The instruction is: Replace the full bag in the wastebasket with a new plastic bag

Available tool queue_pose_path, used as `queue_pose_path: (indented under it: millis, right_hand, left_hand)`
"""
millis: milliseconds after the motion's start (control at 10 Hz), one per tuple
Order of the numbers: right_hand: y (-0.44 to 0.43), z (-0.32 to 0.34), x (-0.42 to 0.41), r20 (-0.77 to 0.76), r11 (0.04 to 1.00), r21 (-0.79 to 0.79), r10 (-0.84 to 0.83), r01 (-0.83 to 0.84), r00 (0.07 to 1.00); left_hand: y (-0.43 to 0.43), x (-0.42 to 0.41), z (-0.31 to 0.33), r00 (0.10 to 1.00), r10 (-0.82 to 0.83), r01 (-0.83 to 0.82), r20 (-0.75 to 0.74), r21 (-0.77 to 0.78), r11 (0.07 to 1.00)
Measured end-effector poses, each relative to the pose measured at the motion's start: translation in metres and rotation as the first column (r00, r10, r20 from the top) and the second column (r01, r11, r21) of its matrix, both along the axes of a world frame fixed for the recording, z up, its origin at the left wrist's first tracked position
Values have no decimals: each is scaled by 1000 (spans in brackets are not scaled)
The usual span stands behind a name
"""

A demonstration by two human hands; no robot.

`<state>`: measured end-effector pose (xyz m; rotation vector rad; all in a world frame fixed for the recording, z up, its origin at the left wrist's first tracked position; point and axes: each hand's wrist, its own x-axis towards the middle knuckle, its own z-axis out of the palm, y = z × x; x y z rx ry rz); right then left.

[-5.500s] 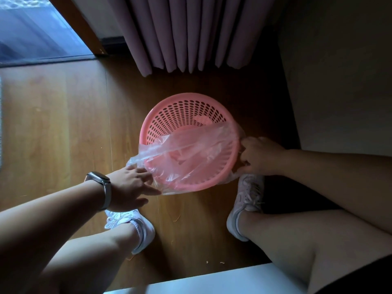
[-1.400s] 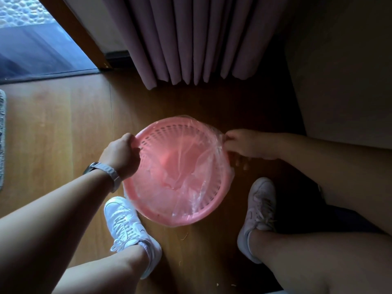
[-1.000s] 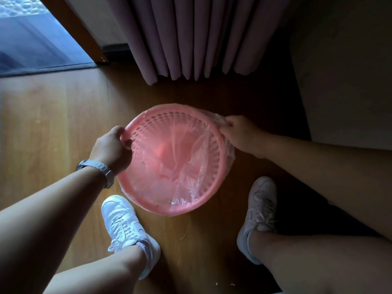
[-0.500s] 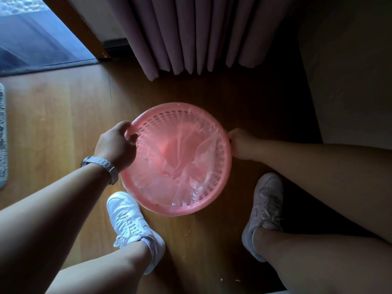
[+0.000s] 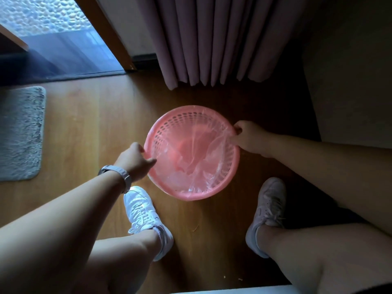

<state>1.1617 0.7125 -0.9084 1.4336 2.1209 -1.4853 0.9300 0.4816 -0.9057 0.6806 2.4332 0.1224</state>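
The bag (image 5: 192, 158), draped half across moments ago, is now being tucked around the wastebasket (image 5: 192, 195) rim, pinched between left hand (image 5: 133, 160) and right hand (image 5: 248, 135); lining is nearly finished.

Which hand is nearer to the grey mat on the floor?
Left. The left hand grips the pink wastebasket rim on the side facing the grey mat; the right hand holds the rim's opposite side.
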Motion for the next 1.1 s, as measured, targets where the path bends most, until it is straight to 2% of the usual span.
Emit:
queue_pose_path:
  millis: [100, 300, 400, 500, 600, 800, 900, 1000, 1100]
  right_hand:
    - [-7, -2, -3, 78, 994, 88, 58, -65, 995]
    - [3, -10, 6, 130, 1000, 1, 1, -1, 991]
    - [18, -10, 12, 86, 992, -45, -115, 119, 990]
    - [30, -9, 23, 45, 974, -69, -211, 214, 976]
    - [35, -9, 35, 45, 967, -36, -249, 251, 967]
    - [46, -3, 43, 48, 954, 56, -296, 294, 954]
    - [46, 0, 41, 124, 968, 155, -217, 197, 968]
    - [46, 2, 34, 204, 890, 456, -72, -29, 976]
    - [45, 4, 24, 198, 669, 686, 207, -287, 958]
  left_hand:
    - [-5, 6, -4, 993, 51, -48, 106, -26, 999]
    - [19, 5, -14, 972, 96, -126, 213, 134, 983]
    - [50, 5, -16, 966, 109, -161, 235, 218, 963]
    - [75, 13, -18, 985, 95, -130, 142, 263, 956]
    - [88, 24, -23, 989, 95, -125, 111, 311, 942]
    - [92, 31, -19, 952, 153, -250, 264, 392, 885]
    - [91, 30, -13, 970, 132, -203, 203, 383, 901]
    - [91, 27, -2, 999, -36, 45, -30, 400, 915]
    - [96, 31, 11, 906, -321, 410, -277, 384, 827]
